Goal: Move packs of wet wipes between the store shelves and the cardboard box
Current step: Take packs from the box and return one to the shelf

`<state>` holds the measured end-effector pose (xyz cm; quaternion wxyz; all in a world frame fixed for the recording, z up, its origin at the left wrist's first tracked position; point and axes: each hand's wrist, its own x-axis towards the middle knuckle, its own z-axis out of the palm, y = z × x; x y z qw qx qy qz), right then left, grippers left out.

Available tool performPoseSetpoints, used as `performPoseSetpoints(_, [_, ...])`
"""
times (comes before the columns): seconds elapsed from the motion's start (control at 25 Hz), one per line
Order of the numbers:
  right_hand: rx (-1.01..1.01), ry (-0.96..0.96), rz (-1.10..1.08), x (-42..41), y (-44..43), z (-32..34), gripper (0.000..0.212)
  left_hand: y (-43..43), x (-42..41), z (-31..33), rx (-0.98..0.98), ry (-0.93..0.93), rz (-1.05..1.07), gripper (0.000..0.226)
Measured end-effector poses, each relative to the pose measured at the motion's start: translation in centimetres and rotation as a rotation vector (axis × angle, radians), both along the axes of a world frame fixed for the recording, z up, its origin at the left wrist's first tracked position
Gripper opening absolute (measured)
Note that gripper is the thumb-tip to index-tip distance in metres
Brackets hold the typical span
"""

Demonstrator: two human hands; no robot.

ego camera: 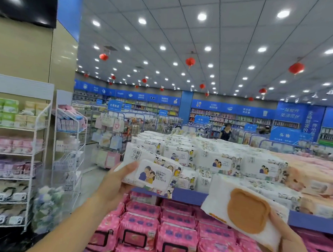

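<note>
**Loaded on both sides, in midair**

Shelf (188, 195) with blue edge, piled with white packs (218, 161); pink packs (176, 237) in rows beneath. Wire rack (35, 156) at far left. Bear-lid pack (244, 210) tilted, in front of the shelf edge, clamped in right grip (287, 243) from below. Cartoon pack (154, 175) upright over the pink rows, clamped in left grip (117, 183), thumb on its left end.
</note>
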<state>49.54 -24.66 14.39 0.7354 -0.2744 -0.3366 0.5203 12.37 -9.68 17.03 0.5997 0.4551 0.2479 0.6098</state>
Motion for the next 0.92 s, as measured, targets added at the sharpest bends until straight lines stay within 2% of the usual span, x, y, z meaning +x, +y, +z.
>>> performPoseSetpoints(0.08, [-0.012, -0.048, -0.036, 0.4, 2.0, 1.3, 0.116, 2.9, -0.1, 0.8, 0.001, -0.006, 0.042, 0.027])
performPoseSetpoints(0.12, [-0.023, -0.061, -0.052, 0.5, 3.2, 1.7, 0.125, 4.4, -0.2, 1.0, 0.000, -0.011, 0.060, 0.025])
performPoseSetpoints(0.24, [-0.076, -0.049, -0.115, 0.9, 8.2, 2.8, 0.119, 9.0, 0.4, 1.7, -0.006, -0.023, 0.114, 0.022])
performPoseSetpoints(0.36, [-0.048, -0.051, -0.051, 1.4, 13.2, 3.4, 0.141, 13.8, 1.3, 2.4, 0.012, -0.020, 0.137, 0.023])
performPoseSetpoints(0.44, [-0.034, -0.073, -0.029, 2.3, 16.6, 3.7, 0.148, 17.2, 1.8, 2.7, 0.018, -0.008, 0.148, 0.025])
performPoseSetpoints(0.52, [-0.030, -0.093, -0.020, 2.8, 19.5, 4.3, 0.131, 20.3, 1.9, 2.5, 0.002, 0.027, 0.158, 0.028])
performPoseSetpoints(0.64, [0.021, -0.093, 0.044, 3.6, 22.8, 5.2, 0.068, 24.0, 1.8, 1.4, -0.015, 0.115, 0.152, 0.044])
performPoseSetpoints(0.72, [0.057, -0.095, 0.101, 3.8, 24.4, 5.2, 0.050, 25.2, 1.2, 0.6, 0.001, 0.243, 0.169, 0.044])
performPoseSetpoints(0.84, [0.056, -0.146, 0.107, 3.9, 27.0, 4.6, 0.048, 25.8, -0.1, -0.4, 0.063, 0.485, 0.290, 0.038])
performPoseSetpoints(0.92, [0.008, -0.195, 0.129, 3.9, 28.4, 3.9, 0.071, 25.8, -0.5, -1.2, 0.051, 0.603, 0.282, 0.040])
